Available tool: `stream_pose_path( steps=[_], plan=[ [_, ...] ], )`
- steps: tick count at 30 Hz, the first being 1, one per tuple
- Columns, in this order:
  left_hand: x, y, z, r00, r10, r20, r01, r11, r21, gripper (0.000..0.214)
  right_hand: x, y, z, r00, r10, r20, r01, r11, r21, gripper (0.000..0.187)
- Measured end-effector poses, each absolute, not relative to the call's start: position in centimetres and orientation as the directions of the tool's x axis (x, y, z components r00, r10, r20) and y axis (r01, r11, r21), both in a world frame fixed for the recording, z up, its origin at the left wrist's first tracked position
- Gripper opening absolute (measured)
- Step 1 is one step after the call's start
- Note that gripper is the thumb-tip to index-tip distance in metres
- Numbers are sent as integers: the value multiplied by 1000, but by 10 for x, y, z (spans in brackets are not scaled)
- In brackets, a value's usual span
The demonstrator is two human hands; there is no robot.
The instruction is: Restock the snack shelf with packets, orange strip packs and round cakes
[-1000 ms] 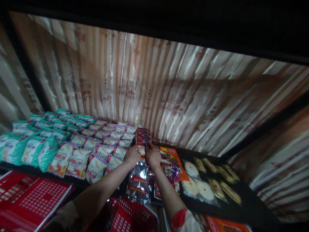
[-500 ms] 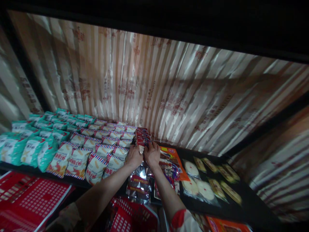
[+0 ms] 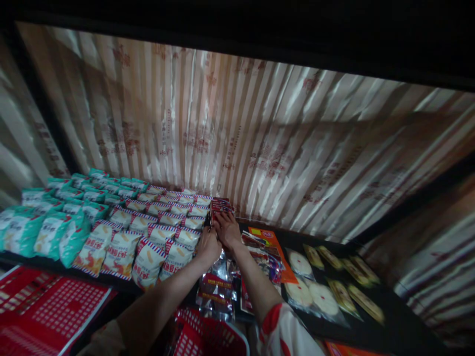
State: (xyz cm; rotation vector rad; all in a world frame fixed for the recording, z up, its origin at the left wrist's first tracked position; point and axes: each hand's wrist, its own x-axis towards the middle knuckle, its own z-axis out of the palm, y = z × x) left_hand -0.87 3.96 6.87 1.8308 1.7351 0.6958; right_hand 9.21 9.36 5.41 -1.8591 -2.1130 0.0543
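My right hand [image 3: 227, 230] lies with its fingers stretched out over a row of dark red snack packets [image 3: 221, 203] at the back of the shelf. Close on its left, my left hand [image 3: 208, 245] is curled closed at the near end of that row; what its fingers hold, if anything, is hidden. Shiny brown and silver packets [image 3: 215, 292] lie in a line below the hands, towards the shelf's front edge. Left of the hands stand rows of white snack bags [image 3: 148, 262] with striped edges. Assorted flat packets, one orange packet [image 3: 285, 267] among them, lie on the right.
Teal snack bags [image 3: 50, 232] fill the shelf's left end. Round pale cakes in clear wrap [image 3: 323, 297] and long yellowish packs [image 3: 365, 302] lie to the right. Red plastic baskets [image 3: 70, 306] stand below the front edge. A corrugated wrapped wall [image 3: 230, 123] closes the back.
My right hand has slid forward and its fingers have spread over the dark red packets. My left hand has curled tighter and turned slightly. The view has shifted a little.
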Motion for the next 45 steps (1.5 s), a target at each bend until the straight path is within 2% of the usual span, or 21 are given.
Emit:
stream_pose_path(
  steps=[7, 13, 21, 26, 45],
  plan=[
    [-4, 29, 69, 54, 997, 52, 722, -75, 687, 46, 89, 90, 57, -66, 986, 152, 970, 99, -220, 45],
    [2, 19, 56, 65, 997, 47, 727, -80, 682, 61, 88, 91, 54, -35, 991, 130, 972, 64, -227, 48],
    [7, 0, 47, 141, 982, 124, 750, -188, 634, 78, 91, 94, 46, -47, 990, 131, 975, 74, -211, 46],
    [5, -1, 43, 168, 983, 79, 753, -180, 633, 76, 92, 94, 43, -49, 987, 156, 976, 80, -202, 47],
    [2, 4, 39, 161, 977, 140, 730, -213, 649, 75, 90, 93, 47, -35, 979, 201, 980, 73, -187, 46]
  ],
)
